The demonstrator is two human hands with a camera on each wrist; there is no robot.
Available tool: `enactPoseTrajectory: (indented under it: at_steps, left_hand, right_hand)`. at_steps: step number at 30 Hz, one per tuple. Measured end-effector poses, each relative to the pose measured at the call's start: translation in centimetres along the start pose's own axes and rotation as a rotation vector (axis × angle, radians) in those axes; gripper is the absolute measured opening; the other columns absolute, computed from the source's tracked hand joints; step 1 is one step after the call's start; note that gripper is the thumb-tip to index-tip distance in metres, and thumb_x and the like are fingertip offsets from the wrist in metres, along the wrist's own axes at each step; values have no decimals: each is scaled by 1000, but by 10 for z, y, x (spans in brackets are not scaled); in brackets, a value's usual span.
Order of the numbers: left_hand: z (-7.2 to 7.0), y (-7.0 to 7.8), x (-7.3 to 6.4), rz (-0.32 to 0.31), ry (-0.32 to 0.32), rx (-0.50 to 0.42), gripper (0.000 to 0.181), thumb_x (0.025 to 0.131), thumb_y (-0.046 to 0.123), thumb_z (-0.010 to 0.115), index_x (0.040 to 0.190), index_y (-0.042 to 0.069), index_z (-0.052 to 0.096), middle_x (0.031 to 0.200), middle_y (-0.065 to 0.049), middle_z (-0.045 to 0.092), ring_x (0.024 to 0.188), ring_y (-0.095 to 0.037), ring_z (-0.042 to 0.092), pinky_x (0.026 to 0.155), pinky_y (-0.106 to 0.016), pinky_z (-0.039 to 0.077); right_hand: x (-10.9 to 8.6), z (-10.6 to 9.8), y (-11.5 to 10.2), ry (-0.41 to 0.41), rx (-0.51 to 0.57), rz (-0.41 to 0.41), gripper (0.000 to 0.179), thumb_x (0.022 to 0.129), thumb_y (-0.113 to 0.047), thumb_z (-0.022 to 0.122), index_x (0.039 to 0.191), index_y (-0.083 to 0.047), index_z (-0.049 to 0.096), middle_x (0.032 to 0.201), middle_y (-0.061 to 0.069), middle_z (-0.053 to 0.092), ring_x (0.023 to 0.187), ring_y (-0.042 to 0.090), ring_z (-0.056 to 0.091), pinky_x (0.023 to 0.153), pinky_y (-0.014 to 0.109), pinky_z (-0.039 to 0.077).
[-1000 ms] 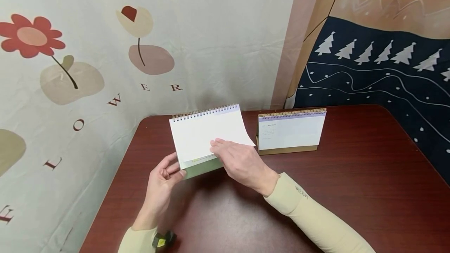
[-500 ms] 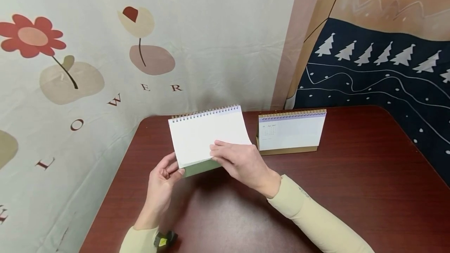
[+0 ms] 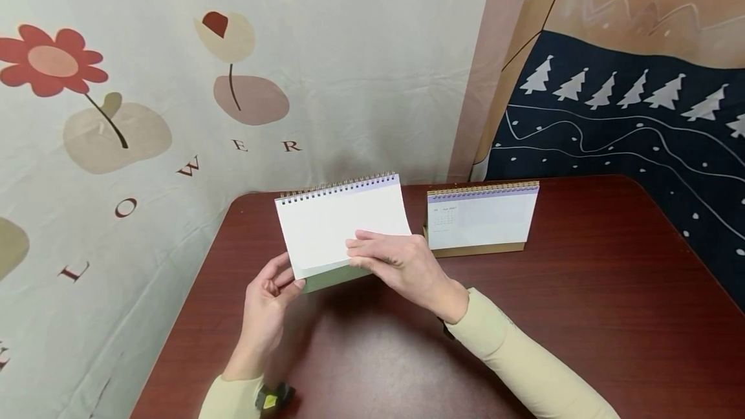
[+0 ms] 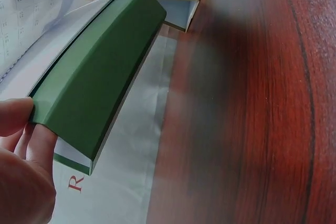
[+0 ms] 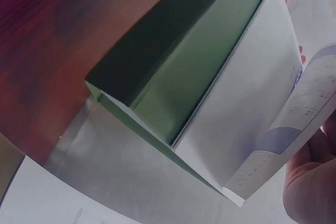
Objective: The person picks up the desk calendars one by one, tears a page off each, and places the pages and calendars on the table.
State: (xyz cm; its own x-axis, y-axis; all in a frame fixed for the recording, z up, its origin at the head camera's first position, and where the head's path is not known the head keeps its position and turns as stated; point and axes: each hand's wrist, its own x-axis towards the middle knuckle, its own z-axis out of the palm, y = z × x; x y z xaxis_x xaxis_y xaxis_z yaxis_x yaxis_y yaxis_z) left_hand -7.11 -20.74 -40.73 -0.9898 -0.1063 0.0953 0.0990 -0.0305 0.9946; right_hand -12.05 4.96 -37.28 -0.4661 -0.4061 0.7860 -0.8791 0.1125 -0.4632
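Head view: a green-based calendar (image 3: pixel 326 225) tilts over the table (image 3: pixel 611 296), left of a second calendar (image 3: pixel 483 220).
The left hand (image 3: pixel 264 308) grips its near left corner, thumb in front; the right hand (image 3: pixel 407 270) lies across a lifted page (image 5: pixel 291 121), fingers nearly straight, though whether its thumb pinches I cannot tell.

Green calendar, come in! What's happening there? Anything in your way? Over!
Left hand holds green calendar at its left end. Right hand pinches its lifted page. No blockage seen; tan-based calendar stands to the right. Over.
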Motion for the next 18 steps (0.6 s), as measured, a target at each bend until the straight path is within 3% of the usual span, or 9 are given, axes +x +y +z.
enactPoseTrajectory:
  at_steps: [4, 11, 15, 18]
  left_hand:
    - [1, 0, 0, 0, -2, -5, 49, 90, -24, 56, 136, -6, 56, 109, 4, 77, 100, -9, 73, 82, -23, 58]
    - [3, -3, 0, 15, 13, -36, 49, 89, -25, 55, 133, -5, 58, 108, 4, 77, 98, -9, 74, 83, -23, 58]
    - [3, -4, 0, 36, 14, -57, 50, 89, -26, 55, 130, 0, 61, 108, 3, 77, 98, -9, 74, 83, -23, 58]
    - [3, -4, -1, 55, 14, -76, 48, 89, -26, 55, 131, -3, 61, 108, 2, 77, 98, -9, 73, 83, -22, 58]
  right_hand:
    - [0, 1, -1, 15, -53, 26, 22, 86, 2, 81, 108, -2, 79, 108, 8, 78, 107, 20, 74, 90, 27, 58]
    - [0, 1, -3, 60, -150, 88, 11, 90, -1, 77, 101, -3, 76, 95, 3, 78, 73, 5, 65, 61, 27, 56]
    - [2, 0, -3, 114, -159, 120, 9, 88, -4, 81, 96, -6, 76, 86, 0, 76, 63, 4, 56, 55, 20, 48]
    - [3, -2, -2, 160, -150, 157, 9, 88, -5, 81, 94, -6, 75, 82, 0, 75, 59, 5, 53, 54, 18, 47]
